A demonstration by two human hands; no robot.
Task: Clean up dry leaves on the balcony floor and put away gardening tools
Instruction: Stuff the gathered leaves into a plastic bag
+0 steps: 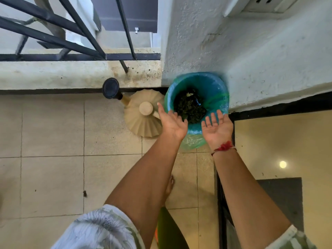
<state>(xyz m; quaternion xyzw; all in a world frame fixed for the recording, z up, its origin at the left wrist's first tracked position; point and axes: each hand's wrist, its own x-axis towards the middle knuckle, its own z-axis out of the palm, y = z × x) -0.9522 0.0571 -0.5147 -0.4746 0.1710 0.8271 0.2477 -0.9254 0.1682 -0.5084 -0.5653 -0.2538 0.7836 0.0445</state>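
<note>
Bin [213,85] (leaves [188,109] inside) beside watering can [142,123]

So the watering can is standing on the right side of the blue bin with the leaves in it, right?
Not quite. The head view shows the beige watering can standing on the left side of the blue bin, not the right. The bin does have the dry leaves in it.

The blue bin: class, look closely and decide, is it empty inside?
No, a heap of dark dry leaves lies at the bottom of the blue bin.
</note>
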